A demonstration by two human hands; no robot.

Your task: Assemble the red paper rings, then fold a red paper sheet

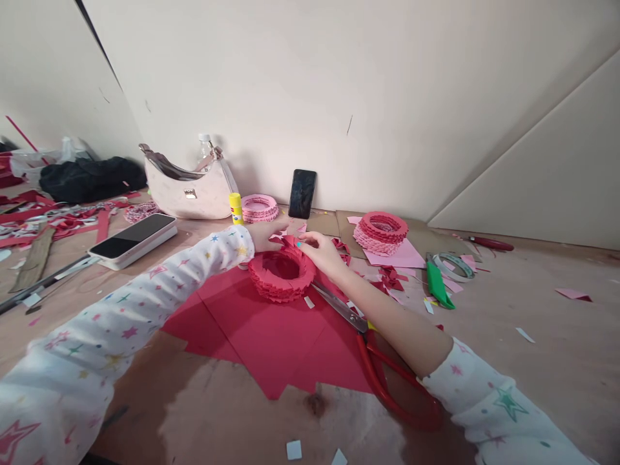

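Counter (542,381) of stained tan board is recorded against a cream wall (310,84). Sheets of red paper (261,336) are spread near its front edge, and red-handled scissors (382,368) are laid across their right side. Along the rear edge, a pale shoulder bag (186,190), a smartphone (302,194), a pink folded-paper ring (259,208) and a yellow glue stick (236,208) are placed. Toward the right, a pink-and-red folded-paper stack (380,232) is set on a pink sheet (394,257). A white power bank (133,239) is left toward the left edge.

Red folded-paper ring (281,276) is positioned at mid-counter on the red sheets. It is judged light but fragile, its stiffness depending on seated folds; a gentle two-sided hold around the outer wall is advised. The right hand (323,253) is held narrow, pinching a small folded red unit (285,241) above the ring's far rim. The left hand (265,236) is kept just beside that unit, fingers close together; whether it grips cannot be told.
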